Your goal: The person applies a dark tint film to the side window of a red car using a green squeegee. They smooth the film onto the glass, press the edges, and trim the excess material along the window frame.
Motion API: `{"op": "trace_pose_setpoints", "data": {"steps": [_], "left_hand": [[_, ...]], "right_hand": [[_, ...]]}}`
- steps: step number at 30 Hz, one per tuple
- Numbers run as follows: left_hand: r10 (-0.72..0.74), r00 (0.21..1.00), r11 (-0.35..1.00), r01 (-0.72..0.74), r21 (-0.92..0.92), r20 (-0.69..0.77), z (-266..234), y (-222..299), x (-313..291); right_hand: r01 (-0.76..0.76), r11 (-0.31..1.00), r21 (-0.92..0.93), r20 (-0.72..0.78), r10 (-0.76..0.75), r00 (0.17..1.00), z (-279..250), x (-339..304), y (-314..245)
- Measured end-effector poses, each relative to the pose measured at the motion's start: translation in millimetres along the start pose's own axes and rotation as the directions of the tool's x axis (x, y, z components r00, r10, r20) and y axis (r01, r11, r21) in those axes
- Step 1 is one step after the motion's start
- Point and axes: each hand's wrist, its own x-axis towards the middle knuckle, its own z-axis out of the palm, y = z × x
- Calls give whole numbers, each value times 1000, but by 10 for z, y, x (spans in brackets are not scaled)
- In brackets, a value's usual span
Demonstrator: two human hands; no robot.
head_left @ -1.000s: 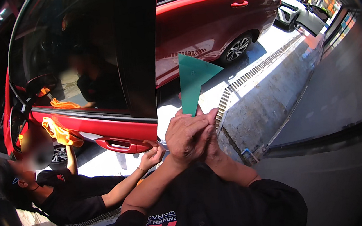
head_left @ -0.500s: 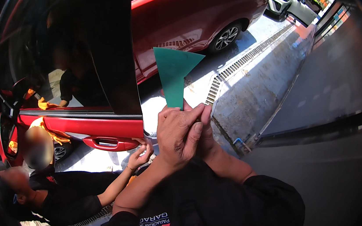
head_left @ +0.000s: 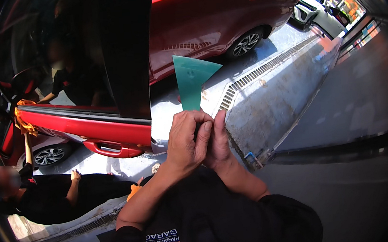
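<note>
A green plastic squeegee (head_left: 191, 82) stands up from my joined hands, its wide, angled blade at the top. My left hand (head_left: 185, 136) is closed around the narrow lower end, thumb bent over the curled index finger. My right hand (head_left: 219, 144) presses against it from the right, thumb pointing up. Most of its fingers are hidden behind the left hand; a bit of a fingertip shows behind the squeegee's left edge. Beyond my hands is the red car door (head_left: 76, 126), swung open, with a dark, reflective window (head_left: 74, 62).
At left a co-worker (head_left: 55, 197) in black reaches to the door with an orange cloth (head_left: 24, 120). The red car's rear side (head_left: 202, 21) extends behind. A drain grate (head_left: 255, 72) crosses the wet floor; a blue tap (head_left: 250, 155) sits low right. A white car (head_left: 317, 11) stands far off.
My left index finger has drawn back and curled, away from my right thumb. The co-worker has shifted left, a hand leaving the door edge, and the orange cloth is now at the window's far corner.
</note>
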Motion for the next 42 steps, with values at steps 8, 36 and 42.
{"op": "trace_pose_setpoints", "data": {"steps": [8,36,42], "left_hand": [[-182,983,960,177,-217,-2,-54,58,-38],[-15,987,990,-8,-140,-157,146,13,-31],[-18,979,989,-12,-149,-203,202,38,-26]], "right_hand": [[0,990,142,-82,12,997,-128,-47,186],[45,996,71,-195,-30,980,-8,17,205],[66,997,45,-230,-54,972,37,-43,190]]}}
